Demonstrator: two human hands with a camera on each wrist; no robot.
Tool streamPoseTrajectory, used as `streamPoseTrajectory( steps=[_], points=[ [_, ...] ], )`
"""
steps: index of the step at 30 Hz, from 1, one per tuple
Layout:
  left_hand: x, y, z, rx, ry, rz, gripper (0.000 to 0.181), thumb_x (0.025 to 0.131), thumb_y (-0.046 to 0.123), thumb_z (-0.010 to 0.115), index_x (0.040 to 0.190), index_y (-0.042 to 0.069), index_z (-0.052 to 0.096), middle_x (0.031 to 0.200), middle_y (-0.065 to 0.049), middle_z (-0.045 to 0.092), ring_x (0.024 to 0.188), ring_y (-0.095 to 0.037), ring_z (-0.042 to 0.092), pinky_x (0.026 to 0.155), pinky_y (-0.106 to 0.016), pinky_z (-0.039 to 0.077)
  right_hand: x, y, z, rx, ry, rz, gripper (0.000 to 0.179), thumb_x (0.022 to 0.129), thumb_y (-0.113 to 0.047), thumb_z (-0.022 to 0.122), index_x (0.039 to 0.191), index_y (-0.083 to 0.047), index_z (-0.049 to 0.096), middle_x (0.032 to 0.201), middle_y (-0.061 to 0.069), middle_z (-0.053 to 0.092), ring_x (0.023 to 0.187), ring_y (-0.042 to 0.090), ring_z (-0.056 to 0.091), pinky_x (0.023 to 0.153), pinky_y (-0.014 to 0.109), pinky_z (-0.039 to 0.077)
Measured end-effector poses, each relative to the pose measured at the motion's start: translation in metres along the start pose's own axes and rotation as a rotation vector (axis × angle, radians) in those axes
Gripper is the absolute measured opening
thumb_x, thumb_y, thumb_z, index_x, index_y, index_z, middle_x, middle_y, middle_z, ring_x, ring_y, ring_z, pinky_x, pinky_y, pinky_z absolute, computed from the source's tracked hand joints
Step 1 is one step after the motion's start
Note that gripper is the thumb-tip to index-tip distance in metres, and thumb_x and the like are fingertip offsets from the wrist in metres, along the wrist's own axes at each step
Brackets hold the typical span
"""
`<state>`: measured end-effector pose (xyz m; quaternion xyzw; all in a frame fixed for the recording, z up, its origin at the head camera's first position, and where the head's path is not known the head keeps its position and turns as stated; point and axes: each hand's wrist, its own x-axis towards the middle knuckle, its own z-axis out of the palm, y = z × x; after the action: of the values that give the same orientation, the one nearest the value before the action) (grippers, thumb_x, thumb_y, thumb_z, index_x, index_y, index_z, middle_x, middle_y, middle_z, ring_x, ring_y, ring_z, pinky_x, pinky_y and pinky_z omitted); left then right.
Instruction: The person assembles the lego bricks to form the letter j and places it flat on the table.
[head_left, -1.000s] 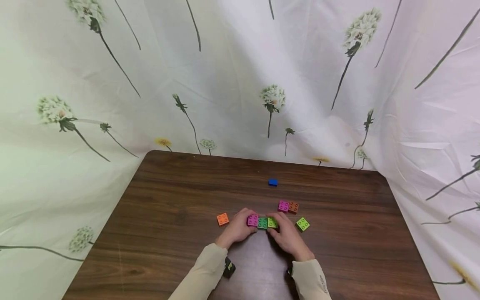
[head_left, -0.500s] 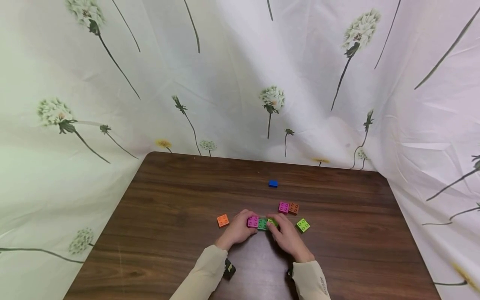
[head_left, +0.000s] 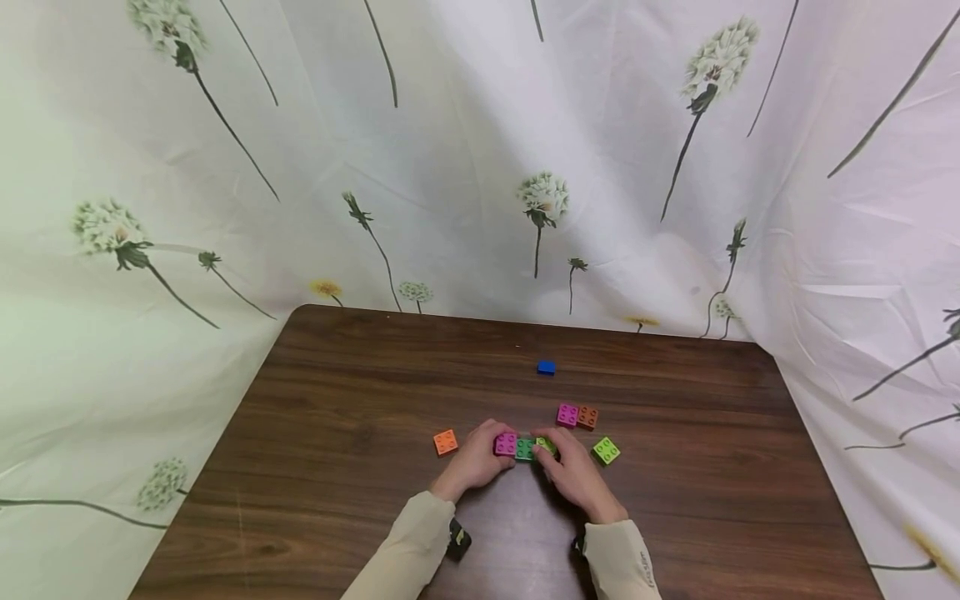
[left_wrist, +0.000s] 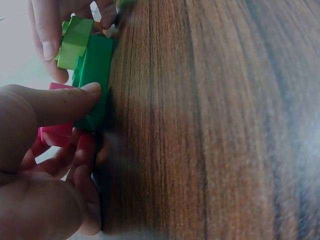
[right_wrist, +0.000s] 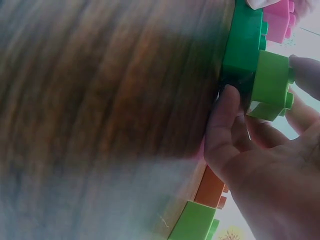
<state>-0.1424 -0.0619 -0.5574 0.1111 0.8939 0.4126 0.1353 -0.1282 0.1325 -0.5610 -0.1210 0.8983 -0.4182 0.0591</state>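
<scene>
A long green brick [head_left: 525,450] lies low over the wooden table, carrying a pink brick [head_left: 506,443] at its left end and a lime green brick [left_wrist: 75,44] at its right end. My left hand [head_left: 478,455] grips the left end, its thumb pressed on the green brick's near side and fingers curled behind. At the other end my right hand [head_left: 573,472] holds the lime green brick, the thumb over its studs and the fingers behind it. In the right wrist view one fingertip [right_wrist: 230,95] sits right at the green brick's end. Fingers partly hide both upper bricks.
An orange brick [head_left: 446,442] lies left of my hands. Beyond the right hand, another pink brick [head_left: 567,415] stands against a brown brick [head_left: 588,417], with a second lime brick [head_left: 606,451] to their right. A blue brick [head_left: 546,367] lies farther back, toward the flowered cloth [head_left: 465,208].
The right thumb has moved from the near side of the lime green brick up onto its studs. The left hand and the loose bricks have stayed in place.
</scene>
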Motion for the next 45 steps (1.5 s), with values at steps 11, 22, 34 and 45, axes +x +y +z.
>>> streamPoseTrajectory(
  steps=[11, 22, 34, 45],
  points=[
    [-0.001, 0.002, 0.0, 0.006, 0.001, -0.006, 0.033, 0.08, 0.006, 0.076, 0.11, 0.008, 0.064, 0.103, -0.004, 0.059, 0.09, -0.015, 0.054, 0.081, -0.036, 0.045, -0.002, 0.001, 0.0, 0.011, 0.014, -0.009, 0.031, 0.098, -0.025, 0.057, 0.124, -0.009, 0.061, 0.119, 0.007, 0.062, 0.108, 0.022, 0.059, 0.091, 0.045, 0.047],
    [-0.002, 0.002, -0.001, 0.003, 0.002, -0.013, 0.033, 0.08, 0.007, 0.076, 0.111, 0.009, 0.064, 0.104, -0.003, 0.059, 0.091, -0.016, 0.054, 0.082, -0.037, 0.045, -0.007, -0.003, -0.006, -0.037, 0.073, -0.009, 0.042, 0.097, -0.031, 0.057, 0.129, -0.004, 0.056, 0.119, 0.012, 0.055, 0.1, 0.022, 0.055, 0.086, 0.043, 0.046],
    [-0.001, 0.002, 0.0, -0.019, -0.005, -0.026, 0.034, 0.081, 0.007, 0.075, 0.113, 0.009, 0.064, 0.103, -0.002, 0.059, 0.092, -0.016, 0.053, 0.084, -0.039, 0.046, -0.016, 0.009, -0.042, -0.09, 0.216, 0.02, 0.039, 0.092, -0.027, 0.066, 0.123, -0.004, 0.061, 0.12, 0.017, 0.057, 0.112, 0.034, 0.049, 0.09, 0.053, 0.044],
    [-0.002, 0.002, 0.0, -0.018, -0.001, -0.024, 0.035, 0.081, 0.007, 0.075, 0.114, 0.008, 0.064, 0.105, -0.003, 0.059, 0.093, -0.016, 0.053, 0.085, -0.04, 0.046, -0.029, 0.028, -0.056, -0.152, 0.198, 0.303, 0.06, 0.085, -0.025, 0.073, 0.132, 0.003, 0.05, 0.13, 0.028, 0.042, 0.113, 0.04, 0.038, 0.089, 0.051, 0.04]
  ],
)
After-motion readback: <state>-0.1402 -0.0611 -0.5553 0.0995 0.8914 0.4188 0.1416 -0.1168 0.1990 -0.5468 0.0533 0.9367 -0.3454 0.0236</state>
